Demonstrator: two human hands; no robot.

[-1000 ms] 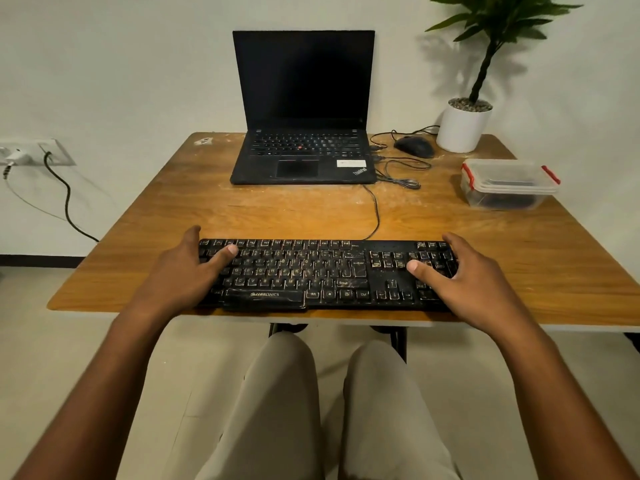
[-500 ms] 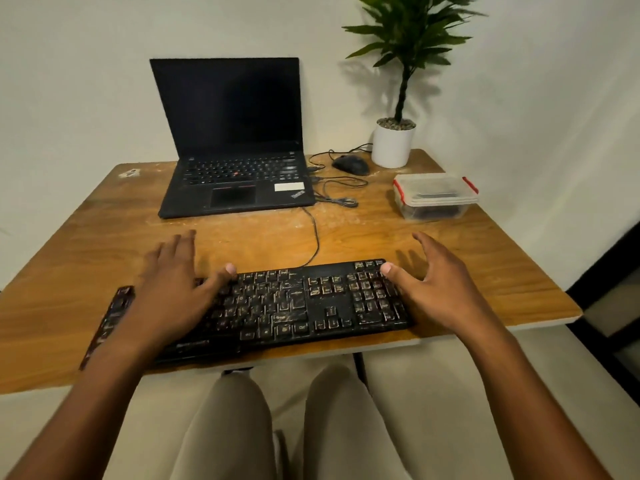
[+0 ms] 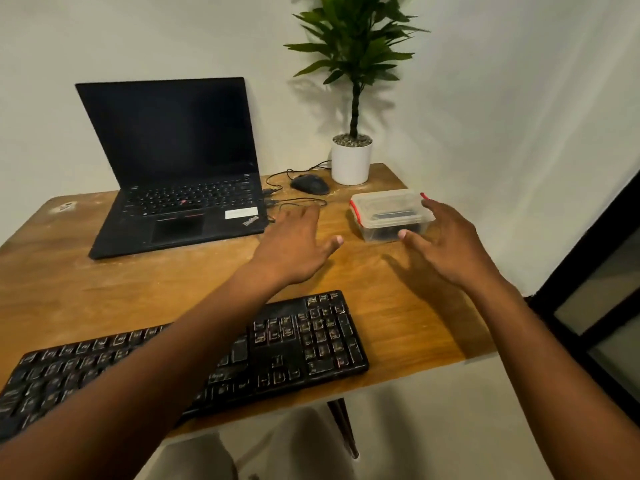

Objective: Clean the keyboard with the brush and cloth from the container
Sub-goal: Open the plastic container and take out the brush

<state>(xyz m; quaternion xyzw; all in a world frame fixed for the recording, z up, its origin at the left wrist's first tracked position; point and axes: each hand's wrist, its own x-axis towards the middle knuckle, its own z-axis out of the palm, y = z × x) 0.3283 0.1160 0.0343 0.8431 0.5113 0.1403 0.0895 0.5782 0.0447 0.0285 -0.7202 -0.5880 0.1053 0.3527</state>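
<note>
Keyboard (image 3: 194, 362) lies at the tabletop's (image 3: 398, 306) near edge; our left hand (image 3: 294, 247) and right hand (image 3: 446, 244), both spread and empty, flank the lidded container (image 3: 388, 216).

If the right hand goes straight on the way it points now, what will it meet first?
Most likely the clear container: the right hand is open, fingers toward its near right side. Depth is unclear; it may already touch.
</note>
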